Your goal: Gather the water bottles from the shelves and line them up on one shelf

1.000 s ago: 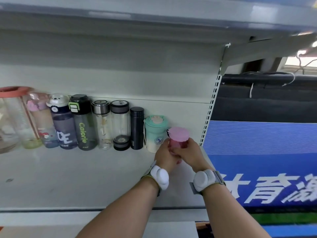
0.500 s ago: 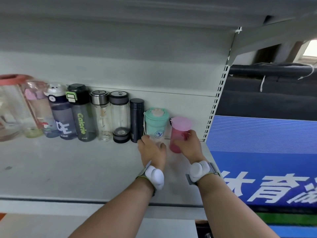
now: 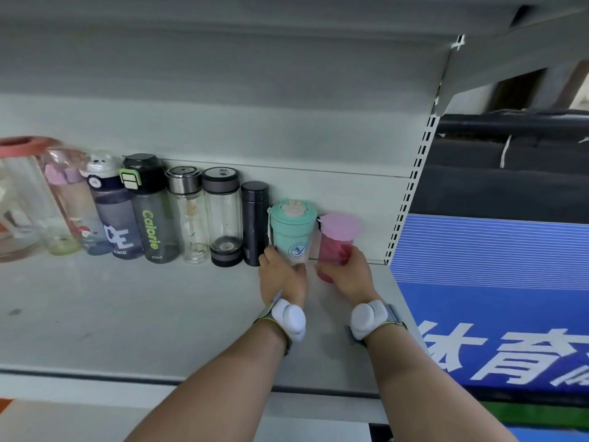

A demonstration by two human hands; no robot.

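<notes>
Several water bottles stand in a row along the back of the grey shelf (image 3: pixel 127 314). At the row's right end are a mint-green bottle (image 3: pixel 293 229) and a pink bottle (image 3: pixel 338 242), both upright. My left hand (image 3: pixel 280 277) grips the base of the mint-green bottle. My right hand (image 3: pixel 350 275) curls round the lower part of the pink bottle. To the left stand a slim black flask (image 3: pixel 255 221), two clear glass bottles (image 3: pixel 223 215), a dark "Calorie" bottle (image 3: pixel 149 212), a bear-lidded bottle (image 3: pixel 110 205) and more.
A perforated upright post (image 3: pixel 411 186) ends the shelf just right of the pink bottle. Beyond it lies a blue banner (image 3: pixel 494 282) with white characters. Another shelf (image 3: pixel 255 33) hangs close overhead. The shelf's front half is bare.
My left hand left the pink bottle and took hold of the mint-green bottle's base. The pink bottle now stands on the shelf beside it, still in my right hand.
</notes>
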